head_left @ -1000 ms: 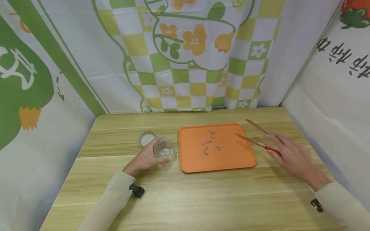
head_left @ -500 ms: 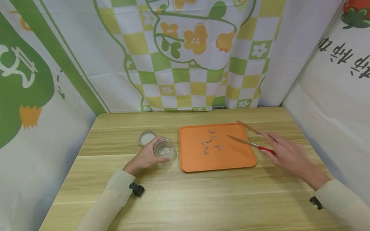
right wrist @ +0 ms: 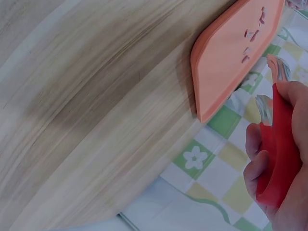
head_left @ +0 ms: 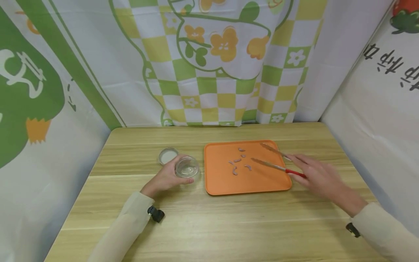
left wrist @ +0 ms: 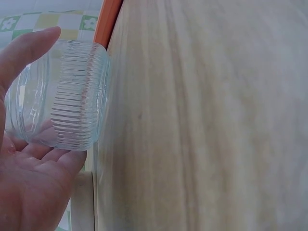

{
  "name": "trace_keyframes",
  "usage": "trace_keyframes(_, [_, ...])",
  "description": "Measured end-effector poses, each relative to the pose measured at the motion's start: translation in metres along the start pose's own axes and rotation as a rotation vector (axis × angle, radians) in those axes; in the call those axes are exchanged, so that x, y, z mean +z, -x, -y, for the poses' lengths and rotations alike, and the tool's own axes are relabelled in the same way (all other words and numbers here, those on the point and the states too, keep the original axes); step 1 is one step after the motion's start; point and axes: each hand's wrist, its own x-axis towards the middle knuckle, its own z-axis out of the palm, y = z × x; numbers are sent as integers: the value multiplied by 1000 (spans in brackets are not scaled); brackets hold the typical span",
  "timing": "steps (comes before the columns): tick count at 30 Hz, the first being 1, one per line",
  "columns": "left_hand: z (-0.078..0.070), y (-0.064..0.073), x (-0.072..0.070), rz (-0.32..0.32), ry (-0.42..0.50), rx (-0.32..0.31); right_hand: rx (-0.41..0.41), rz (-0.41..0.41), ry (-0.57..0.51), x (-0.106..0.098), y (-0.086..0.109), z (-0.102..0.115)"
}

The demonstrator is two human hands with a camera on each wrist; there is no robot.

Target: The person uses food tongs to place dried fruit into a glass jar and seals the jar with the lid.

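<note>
As tongs (head_left: 278, 167) gape, 1 tray (head_left: 226, 185), ~7 pcs (head_left: 237, 160)

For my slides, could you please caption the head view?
Left hand grips jar; right hand holds tongs over orange tray.

Free rm nearside of tray (head_left: 226, 185), w/ jar (head_left: 187, 168) just L.

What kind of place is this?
Likely a small staged tabletop booth: printed sheets rise behind and along both sides of a wood-grain table, and an orange tray lies on it.
</note>
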Motion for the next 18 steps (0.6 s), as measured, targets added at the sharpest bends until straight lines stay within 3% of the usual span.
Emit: trace_keyframes(18, [1,-2,0,24,35,7,-72,-37,-32,6,-5,9])
